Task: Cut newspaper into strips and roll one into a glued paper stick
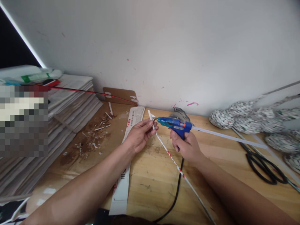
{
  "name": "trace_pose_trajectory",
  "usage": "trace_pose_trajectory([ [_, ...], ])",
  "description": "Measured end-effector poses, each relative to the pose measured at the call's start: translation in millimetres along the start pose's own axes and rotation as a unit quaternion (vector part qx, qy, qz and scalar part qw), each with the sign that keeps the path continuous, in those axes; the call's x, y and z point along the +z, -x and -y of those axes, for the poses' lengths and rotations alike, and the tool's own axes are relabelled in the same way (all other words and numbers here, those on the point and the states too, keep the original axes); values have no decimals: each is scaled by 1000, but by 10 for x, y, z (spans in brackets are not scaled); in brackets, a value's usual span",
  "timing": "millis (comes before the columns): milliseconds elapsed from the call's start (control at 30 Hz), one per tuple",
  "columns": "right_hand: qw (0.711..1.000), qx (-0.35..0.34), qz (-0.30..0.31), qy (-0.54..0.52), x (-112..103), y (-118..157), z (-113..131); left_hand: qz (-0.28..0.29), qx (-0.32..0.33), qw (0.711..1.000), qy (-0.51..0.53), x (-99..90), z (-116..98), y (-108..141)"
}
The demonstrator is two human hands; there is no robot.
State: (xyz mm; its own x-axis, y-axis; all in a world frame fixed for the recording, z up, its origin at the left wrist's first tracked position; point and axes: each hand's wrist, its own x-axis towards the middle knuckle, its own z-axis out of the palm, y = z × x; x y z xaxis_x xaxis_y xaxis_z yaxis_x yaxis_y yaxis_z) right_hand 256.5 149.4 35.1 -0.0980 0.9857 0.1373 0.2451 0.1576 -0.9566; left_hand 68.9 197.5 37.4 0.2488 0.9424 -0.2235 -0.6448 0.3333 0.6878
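Note:
Between the thumb and fingers of my left hand [142, 132] is the upper end of a thin rolled paper stick [173, 161], white with red patches. The stick slants down to the lower right, past the bottom edge. My right hand [187, 145] is wrapped round the handle of a blue glue gun [172, 122], held level and pointing left. Its nozzle meets or nearly meets the flared paper tip by my left fingertips; contact is too small to tell. A long whitish glue stick [229, 136] runs out of the gun's back to the right.
Newspaper strips [122, 190] lie under my left forearm. Stacked newspapers [77, 109] stand at left, near paper scraps [82, 145] on brown cardboard. Black-handled scissors [264, 168] and woven paper bundles [243, 120] are at right. A black cord [177, 190] trails below the gun.

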Motion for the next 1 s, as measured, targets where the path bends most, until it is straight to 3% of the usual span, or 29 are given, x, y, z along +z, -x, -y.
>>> trace_pose_trajectory([
  [1000,1000,-11,7,25,-27,2,-51,7,5,1000,-1,-1,-1,7],
])
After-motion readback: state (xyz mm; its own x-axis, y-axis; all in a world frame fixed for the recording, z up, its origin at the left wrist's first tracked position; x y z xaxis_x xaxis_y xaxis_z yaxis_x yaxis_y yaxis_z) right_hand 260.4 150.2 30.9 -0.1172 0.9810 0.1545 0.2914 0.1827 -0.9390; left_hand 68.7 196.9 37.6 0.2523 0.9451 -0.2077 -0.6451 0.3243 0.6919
